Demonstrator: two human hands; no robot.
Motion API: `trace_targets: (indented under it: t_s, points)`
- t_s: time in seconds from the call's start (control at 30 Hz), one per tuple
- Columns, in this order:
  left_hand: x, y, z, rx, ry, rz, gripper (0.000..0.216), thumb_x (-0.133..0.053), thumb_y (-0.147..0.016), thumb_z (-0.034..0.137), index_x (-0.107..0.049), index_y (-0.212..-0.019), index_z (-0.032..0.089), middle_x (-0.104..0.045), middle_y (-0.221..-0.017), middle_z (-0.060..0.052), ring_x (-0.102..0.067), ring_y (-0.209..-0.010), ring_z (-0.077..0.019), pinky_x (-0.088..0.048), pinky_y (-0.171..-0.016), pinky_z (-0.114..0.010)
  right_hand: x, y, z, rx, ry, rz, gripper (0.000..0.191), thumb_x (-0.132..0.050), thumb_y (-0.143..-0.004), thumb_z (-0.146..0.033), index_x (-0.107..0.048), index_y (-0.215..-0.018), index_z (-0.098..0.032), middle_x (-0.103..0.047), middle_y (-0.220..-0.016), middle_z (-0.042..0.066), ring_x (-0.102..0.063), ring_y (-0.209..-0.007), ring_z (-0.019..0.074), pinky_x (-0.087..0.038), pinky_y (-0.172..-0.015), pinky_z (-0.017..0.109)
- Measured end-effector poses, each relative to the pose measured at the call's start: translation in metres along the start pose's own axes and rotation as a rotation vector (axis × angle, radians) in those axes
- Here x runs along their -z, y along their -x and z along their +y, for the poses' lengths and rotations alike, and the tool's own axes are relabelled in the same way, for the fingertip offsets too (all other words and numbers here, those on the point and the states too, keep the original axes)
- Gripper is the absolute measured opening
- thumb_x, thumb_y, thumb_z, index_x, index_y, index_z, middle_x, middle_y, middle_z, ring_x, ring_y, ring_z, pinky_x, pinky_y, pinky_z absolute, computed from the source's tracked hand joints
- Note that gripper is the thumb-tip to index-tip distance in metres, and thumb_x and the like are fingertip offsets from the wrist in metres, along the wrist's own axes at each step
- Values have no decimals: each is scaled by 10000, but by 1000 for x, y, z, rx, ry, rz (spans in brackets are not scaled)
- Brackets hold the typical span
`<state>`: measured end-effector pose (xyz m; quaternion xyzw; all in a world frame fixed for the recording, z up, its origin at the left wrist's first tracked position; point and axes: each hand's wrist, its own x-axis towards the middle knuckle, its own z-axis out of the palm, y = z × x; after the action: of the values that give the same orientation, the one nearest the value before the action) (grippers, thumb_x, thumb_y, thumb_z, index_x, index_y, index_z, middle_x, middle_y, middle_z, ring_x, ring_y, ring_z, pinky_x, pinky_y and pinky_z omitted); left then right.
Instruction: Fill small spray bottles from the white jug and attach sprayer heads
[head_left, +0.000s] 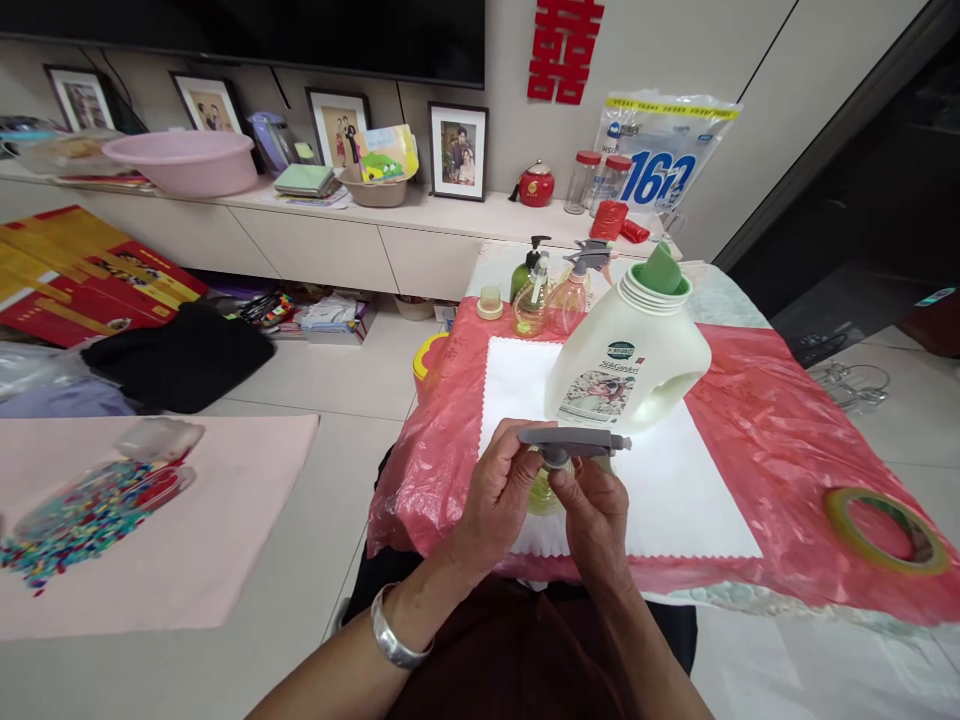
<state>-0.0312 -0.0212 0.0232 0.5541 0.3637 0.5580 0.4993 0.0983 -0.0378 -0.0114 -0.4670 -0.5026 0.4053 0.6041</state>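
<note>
A small spray bottle (546, 496) with yellowish-green clear plastic is held upright near the table's front edge. Its grey spray head (574, 440) points to the right. My left hand (496, 485) is closed around the left side of the head and neck. On the right, my right hand (601, 508) closes on the neck and bottle, thumb at the collar just under the head. Just behind stands a large white detergent jug (630, 345), its mouth uncapped with a green spout (661, 268) showing. White scalloped paper (697, 500) lies beneath.
Behind the jug are a green pump bottle (523, 275), a pink spray bottle (568, 300), a clear yellowish bottle (529, 315) and a pale cap (490, 302). Tape (832, 520) lies right on red plastic sheeting (757, 385). Left, colourful small pieces (82, 530) cover part of a pink surface.
</note>
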Motion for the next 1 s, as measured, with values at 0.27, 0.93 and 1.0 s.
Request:
trace_targets:
  t_s: [0.27, 0.93, 1.0]
  points:
    - [1, -1, -4, -6, 91, -46, 265, -625, -979, 455, -672, -1081, 215, -634, -1073, -74, -622, -1032, -225, -513, -935, -361, 3, 3, -3, 21, -9, -21, 326, -743, -902, -434, -723, -1157, -233, -685, -1107, 64, -633, -1097, 243, -515, -1008, 395]
    - [-5, 0, -10, -12, 95, 8, 283, -649, -962, 480, -712, -1065, 224, -639, -1037, -59, -625, -988, -213, -512, -912, -340, 8, 5, 0, 18, -44, -33, 348, -674, -943, -484, -724, -1181, -236, -684, -1088, 73, -612, -1132, 264, -460, -1085, 438]
    - [-6, 0, -9, -12, 83, 26, 256, -642, -970, 462, -710, -1052, 229, -640, -1021, -54, -624, -978, -209, -512, -907, -338, 10, 6, 4, 3, -51, -29, 374, -634, -966, -500, -724, -1204, -226, -681, -1133, 88, -600, -1173, 277, -450, -1100, 447]
